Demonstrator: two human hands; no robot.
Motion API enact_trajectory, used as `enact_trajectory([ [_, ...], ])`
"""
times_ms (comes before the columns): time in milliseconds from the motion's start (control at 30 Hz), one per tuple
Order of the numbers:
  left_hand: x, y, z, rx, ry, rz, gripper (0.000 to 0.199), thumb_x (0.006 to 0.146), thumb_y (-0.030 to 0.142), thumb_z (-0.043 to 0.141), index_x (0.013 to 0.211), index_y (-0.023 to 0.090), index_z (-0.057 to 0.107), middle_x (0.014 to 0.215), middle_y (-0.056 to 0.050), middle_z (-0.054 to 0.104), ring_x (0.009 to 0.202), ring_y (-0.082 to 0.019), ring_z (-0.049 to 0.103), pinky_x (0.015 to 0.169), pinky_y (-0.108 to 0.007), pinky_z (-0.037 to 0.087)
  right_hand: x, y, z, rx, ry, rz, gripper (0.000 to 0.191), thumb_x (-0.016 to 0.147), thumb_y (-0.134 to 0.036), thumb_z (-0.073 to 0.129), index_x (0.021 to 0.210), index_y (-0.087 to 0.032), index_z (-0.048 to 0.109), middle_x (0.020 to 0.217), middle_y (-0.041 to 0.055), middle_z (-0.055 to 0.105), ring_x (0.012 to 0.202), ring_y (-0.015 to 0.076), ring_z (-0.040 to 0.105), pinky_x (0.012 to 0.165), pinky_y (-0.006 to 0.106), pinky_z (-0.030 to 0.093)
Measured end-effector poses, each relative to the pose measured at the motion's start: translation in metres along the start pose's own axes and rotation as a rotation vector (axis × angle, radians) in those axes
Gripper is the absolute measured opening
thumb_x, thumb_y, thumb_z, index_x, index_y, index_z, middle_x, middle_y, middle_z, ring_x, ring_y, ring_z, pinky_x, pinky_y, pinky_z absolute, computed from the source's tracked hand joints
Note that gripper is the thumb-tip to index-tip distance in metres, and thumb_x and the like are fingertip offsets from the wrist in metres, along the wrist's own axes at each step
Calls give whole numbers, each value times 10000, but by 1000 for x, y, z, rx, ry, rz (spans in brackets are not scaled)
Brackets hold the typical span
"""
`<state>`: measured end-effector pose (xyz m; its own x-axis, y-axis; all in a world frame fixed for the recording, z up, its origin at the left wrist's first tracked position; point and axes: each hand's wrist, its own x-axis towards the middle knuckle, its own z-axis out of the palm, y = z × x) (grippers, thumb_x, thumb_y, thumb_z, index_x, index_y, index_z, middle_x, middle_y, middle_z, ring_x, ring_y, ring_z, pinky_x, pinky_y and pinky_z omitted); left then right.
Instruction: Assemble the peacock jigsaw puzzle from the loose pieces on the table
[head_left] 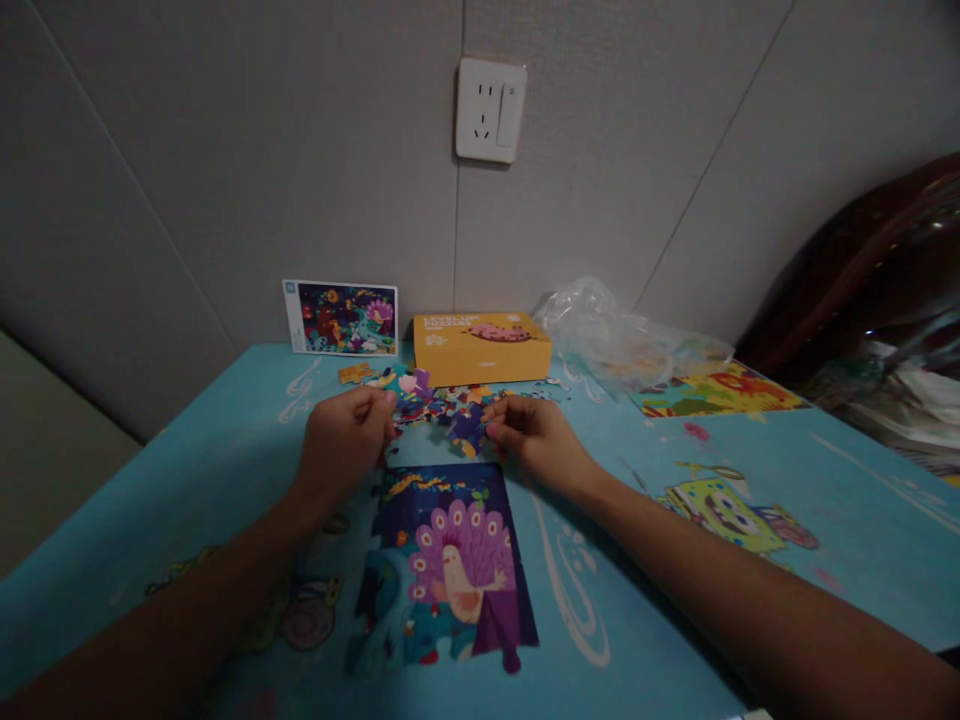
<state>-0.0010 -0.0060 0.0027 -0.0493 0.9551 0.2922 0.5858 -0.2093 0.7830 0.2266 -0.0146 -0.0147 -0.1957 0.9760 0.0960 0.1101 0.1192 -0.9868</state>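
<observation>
Pinched between the thumb and fingers of my right hand (529,432) is a dark blue puzzle piece (467,428) with some yellow on it, raised over the table. My left hand (349,432) is closed, its fingertips pressed together near the loose pieces; what they hold, if anything, is hidden. Below both hands lies a joined puzzle section (465,560) showing a purple peacock on dark blue, its left and bottom edges uneven. Just past my hands, a heap of loose puzzle pieces (414,398) spreads in front of the box.
A yellow puzzle box (484,350) stands against the wall. Left of it leans a picture card (345,318). To the right are a clear plastic bag (622,340) and a yellow picture sheet (724,390). The blue patterned tablecloth (600,520) covers the table.
</observation>
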Motion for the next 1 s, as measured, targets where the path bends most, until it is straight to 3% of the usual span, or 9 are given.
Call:
enact_trajectory([
  [133, 7, -9, 1, 68, -29, -124, 341, 829, 371, 479, 542, 199, 547, 428, 23, 557, 369, -132, 502, 434, -236, 358, 1, 2, 0, 25, 0, 32, 136, 698, -227, 642, 816, -180, 592, 594, -22, 554, 504, 117, 500, 533, 300, 425],
  [367, 10, -14, 2, 163, -55, -182, 448, 833, 510, 509, 512, 199, 545, 408, 10, 561, 372, -142, 519, 419, -235, 351, 0, -3, 0, 32, 17, 66, 131, 700, -187, 653, 825, -163, 626, 582, -15, 570, 503, 110, 503, 533, 293, 424],
  [533, 5, -7, 5, 74, -85, -36, 416, 838, 482, 529, 543, 191, 543, 455, 20, 575, 403, -117, 504, 444, -221, 362, -2, -7, 2, 34, 19, 69, 131, 689, -206, 674, 804, -166, 623, 600, -16, 586, 497, 100, 508, 521, 279, 409],
  [733, -8, -1, 10, 5, -382, 287, 271, 843, 396, 565, 715, 176, 658, 533, 32, 588, 460, -94, 469, 448, -196, 325, -3, -9, 3, 49, 14, 65, 221, 645, -288, 735, 800, -168, 633, 593, -22, 592, 486, 99, 519, 509, 276, 418],
  [900, -11, -2, 11, -46, -413, 264, 184, 839, 336, 577, 775, 170, 623, 588, 38, 598, 436, -71, 431, 427, -185, 297, -4, -11, 5, 59, 36, 74, 289, 610, -355, 789, 755, -171, 620, 546, -23, 593, 469, 110, 539, 500, 272, 446],
  [1000, -11, -2, 12, -120, -428, 216, 169, 816, 341, 611, 830, 176, 582, 680, 21, 651, 473, -80, 508, 440, -182, 341, -6, -11, 6, 28, -15, 85, 293, 625, -380, 784, 751, -170, 624, 540, -14, 606, 481, 122, 556, 505, 270, 455],
])
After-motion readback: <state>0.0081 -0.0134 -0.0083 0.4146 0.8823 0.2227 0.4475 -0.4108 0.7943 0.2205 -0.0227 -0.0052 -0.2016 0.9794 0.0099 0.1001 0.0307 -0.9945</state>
